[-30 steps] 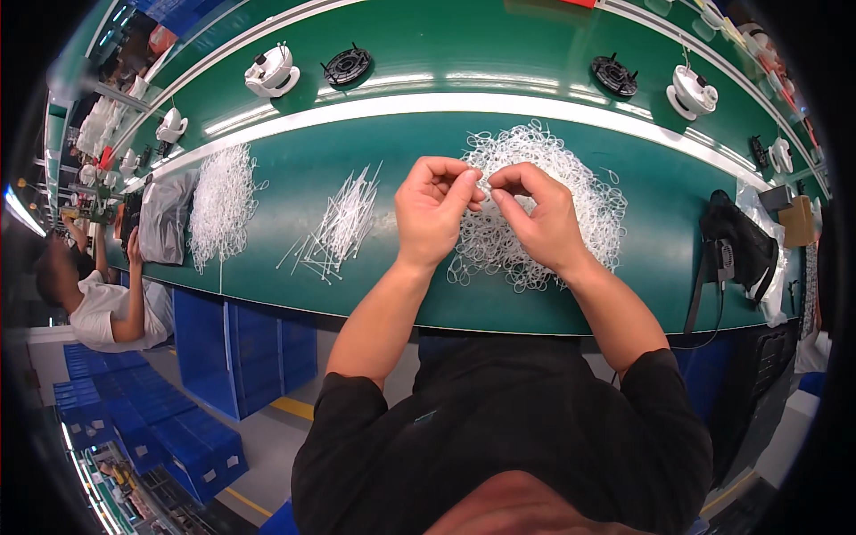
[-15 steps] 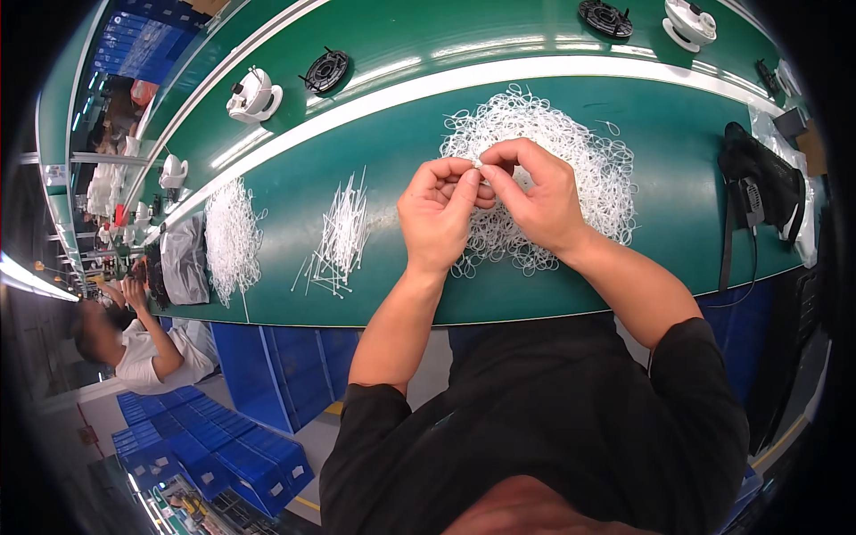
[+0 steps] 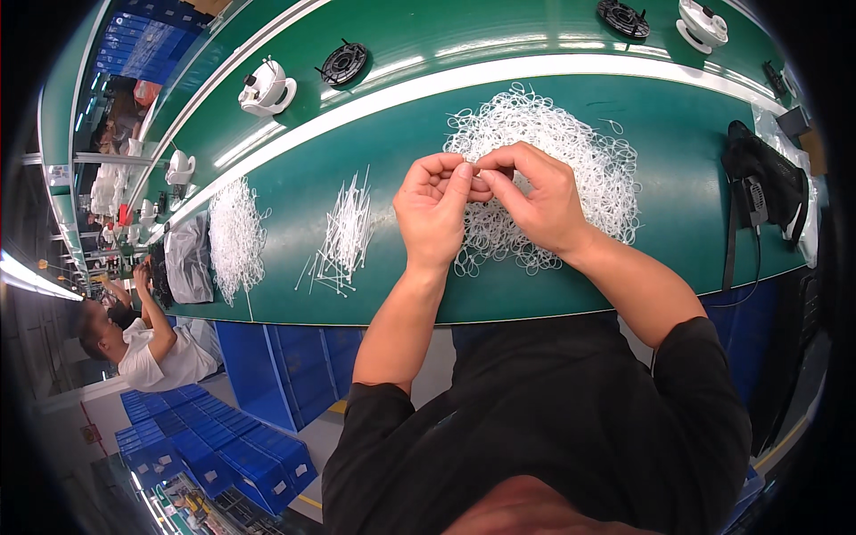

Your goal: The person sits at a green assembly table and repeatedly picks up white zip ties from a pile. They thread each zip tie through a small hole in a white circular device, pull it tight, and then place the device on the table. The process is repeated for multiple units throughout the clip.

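Observation:
My left hand [image 3: 434,207] and my right hand [image 3: 538,198] meet at the fingertips above the table. Both pinch a small white piece that looks like the end of a cable tie; the fingers hide most of it. Behind and beneath my right hand spreads a big heap of white cable ties closed into loops [image 3: 571,143]. To the left of my left hand lies a loose bundle of straight white cable ties [image 3: 348,227]. Farther left is a larger pile of white ties [image 3: 236,241].
Beyond a pale rail, a green conveyor carries white housings [image 3: 266,87] and black round parts [image 3: 344,64]. A black device with a cable [image 3: 762,183] lies at the table's right end. Grey plastic bag [image 3: 187,263] and co-worker [image 3: 152,348] are left; blue bins [image 3: 214,446] stand below.
The housings and round parts on the conveyor have slid a little to the right. My fingertips have shifted slightly around the small white piece. The co-worker's head and arms have moved.

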The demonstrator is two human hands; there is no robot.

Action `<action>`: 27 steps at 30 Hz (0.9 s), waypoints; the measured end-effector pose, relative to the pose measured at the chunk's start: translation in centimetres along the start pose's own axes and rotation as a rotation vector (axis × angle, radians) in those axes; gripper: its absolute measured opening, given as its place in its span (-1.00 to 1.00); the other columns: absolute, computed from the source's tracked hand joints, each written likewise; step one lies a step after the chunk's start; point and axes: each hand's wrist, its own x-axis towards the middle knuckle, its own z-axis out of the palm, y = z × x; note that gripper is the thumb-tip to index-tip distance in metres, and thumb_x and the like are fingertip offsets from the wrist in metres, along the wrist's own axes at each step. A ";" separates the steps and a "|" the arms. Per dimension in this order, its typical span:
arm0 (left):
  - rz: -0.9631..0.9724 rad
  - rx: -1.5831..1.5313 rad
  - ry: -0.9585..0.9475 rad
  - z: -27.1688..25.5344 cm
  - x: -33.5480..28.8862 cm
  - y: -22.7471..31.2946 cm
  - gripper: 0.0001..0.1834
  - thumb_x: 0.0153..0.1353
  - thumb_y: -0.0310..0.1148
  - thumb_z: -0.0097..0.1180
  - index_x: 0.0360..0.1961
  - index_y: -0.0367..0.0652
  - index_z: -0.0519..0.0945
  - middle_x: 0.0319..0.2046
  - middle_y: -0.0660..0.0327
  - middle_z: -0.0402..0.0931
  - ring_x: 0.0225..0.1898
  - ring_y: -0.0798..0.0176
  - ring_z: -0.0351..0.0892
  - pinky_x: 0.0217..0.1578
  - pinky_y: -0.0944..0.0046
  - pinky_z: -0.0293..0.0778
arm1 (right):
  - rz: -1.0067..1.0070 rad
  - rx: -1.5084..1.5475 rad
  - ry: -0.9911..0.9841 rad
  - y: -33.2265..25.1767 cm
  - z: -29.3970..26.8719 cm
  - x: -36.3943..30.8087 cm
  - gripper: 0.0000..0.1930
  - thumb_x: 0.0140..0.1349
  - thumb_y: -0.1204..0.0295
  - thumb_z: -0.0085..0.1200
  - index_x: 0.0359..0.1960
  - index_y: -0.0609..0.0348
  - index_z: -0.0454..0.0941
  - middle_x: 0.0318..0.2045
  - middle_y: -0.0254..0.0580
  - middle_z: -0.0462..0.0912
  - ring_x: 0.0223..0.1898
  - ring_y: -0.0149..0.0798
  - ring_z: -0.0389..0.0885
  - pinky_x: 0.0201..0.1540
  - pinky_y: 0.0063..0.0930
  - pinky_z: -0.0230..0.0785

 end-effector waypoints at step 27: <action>0.246 0.923 0.161 -10.0 1.0 3.7 -0.92 0.13 -0.47 0.25 -0.37 -0.24 0.60 -0.40 0.07 0.61 -0.38 0.08 0.62 -0.30 0.16 0.52 | 0.008 -0.299 -0.018 -1.6 1.4 -1.3 -0.92 0.17 0.50 0.22 -0.31 0.17 0.61 -0.40 -0.25 0.64 -0.34 -0.23 0.57 -0.12 -0.36 0.35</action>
